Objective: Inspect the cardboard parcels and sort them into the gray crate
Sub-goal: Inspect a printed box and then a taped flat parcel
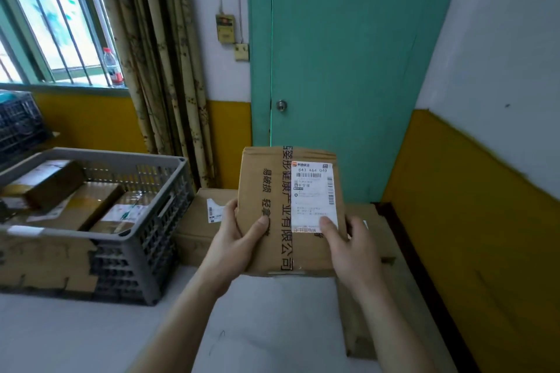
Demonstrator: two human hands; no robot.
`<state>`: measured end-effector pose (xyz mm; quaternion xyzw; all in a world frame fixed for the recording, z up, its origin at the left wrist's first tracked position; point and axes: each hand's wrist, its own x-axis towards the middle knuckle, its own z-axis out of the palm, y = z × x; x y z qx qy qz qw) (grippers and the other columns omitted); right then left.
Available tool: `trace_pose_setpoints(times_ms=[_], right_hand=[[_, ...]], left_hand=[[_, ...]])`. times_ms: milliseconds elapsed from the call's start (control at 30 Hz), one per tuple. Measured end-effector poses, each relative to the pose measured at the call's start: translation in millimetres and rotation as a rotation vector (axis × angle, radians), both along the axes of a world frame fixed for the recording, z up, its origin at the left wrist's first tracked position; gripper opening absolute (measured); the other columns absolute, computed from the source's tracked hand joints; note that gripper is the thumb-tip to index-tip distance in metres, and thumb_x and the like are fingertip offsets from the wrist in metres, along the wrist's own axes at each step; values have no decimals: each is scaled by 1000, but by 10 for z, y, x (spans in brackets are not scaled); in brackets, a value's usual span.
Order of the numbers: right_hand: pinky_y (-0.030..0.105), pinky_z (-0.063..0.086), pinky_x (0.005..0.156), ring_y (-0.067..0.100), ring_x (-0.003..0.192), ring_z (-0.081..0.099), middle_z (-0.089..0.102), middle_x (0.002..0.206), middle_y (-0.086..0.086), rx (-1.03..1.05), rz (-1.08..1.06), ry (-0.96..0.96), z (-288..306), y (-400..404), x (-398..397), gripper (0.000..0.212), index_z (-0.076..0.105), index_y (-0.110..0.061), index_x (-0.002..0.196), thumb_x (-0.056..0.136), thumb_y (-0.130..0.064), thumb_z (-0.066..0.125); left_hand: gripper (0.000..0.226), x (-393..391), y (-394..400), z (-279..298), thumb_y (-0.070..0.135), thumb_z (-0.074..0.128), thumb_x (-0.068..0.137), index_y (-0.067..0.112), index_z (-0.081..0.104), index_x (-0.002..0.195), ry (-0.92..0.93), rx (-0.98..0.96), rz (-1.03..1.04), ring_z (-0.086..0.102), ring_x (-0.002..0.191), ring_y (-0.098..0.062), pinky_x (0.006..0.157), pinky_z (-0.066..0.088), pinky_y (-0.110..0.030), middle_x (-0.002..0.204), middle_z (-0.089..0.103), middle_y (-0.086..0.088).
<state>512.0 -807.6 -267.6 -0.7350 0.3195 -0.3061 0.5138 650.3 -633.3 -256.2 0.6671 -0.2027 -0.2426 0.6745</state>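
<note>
Cardboard parcel (281, 209) held up off the table (272, 312), label face toward camera, right of the gray crate (145, 251) and clear of it. Left hand (233, 239) clamped on parcel's lower-left edge, thumb across the front face, other fingers wrapped behind. Right hand (348, 248) clamped on lower-right edge, thumb pressed on the bottom corner of the white shipping label (313, 195). Printed tape strip (286, 206) running top to bottom down the parcel's middle, left of the label.

Gray crate sitting on the table, left of the held parcel, holding several brown parcels (78, 197) lying flat and overlapping; exact count unclear. Torn cardboard sheet (45, 263) leaning against crate's front wall.

More boxes (197, 221) lying on the table between crate and held parcel, one with a small white sticker. Another flat box (378, 239) behind and right of the parcel, mostly hidden.

Teal door (342, 54) behind the parcel. Curtain (163, 54) and barred window (51, 15) above the crate, plastic bottle (112, 66) on the sill. Dark crate (18, 124) past the gray one, far left.
</note>
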Motion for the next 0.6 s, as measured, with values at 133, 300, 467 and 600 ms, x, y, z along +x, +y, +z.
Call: trace_pose_setpoints(times_ms=[133, 300, 467, 600], right_hand=[[38, 60, 85, 0, 96, 69, 74, 100, -26, -25, 25, 35, 101, 97, 5, 46, 68, -40, 109, 79, -74, 57], [29, 59, 77, -2, 91, 69, 75, 95, -24, -147, 4, 55, 207, 232, 132, 24, 72, -47, 89, 88, -68, 60], [7, 48, 58, -15, 82, 65, 71, 85, -36, -54, -42, 32, 249, 444, 247, 21, 69, -42, 87, 91, -61, 62], [15, 42, 59, -8, 75, 64, 70, 80, -27, -27, -155, 37, 359, 610, 423, 45, 62, -38, 89, 79, -82, 56]], left_hand=[[49, 92, 93, 79, 47, 73, 92, 42, 50, 135, -28, 26, 40, 78, 94, -14, 78, 64, -37, 111, 78, 9], [34, 243, 193, 192, 54, 63, 95, 32, 65, 121, -115, 41, 28, 78, 91, -14, 71, 64, -29, 109, 79, 1], [43, 432, 280, 225, 54, 63, 95, 32, 58, 131, -165, 72, 7, 77, 92, -11, 72, 64, -29, 117, 73, 2], [59, 540, 347, 320, 65, 65, 86, 37, 43, 133, -203, 86, 34, 73, 79, 5, 52, 54, -12, 102, 72, 14]])
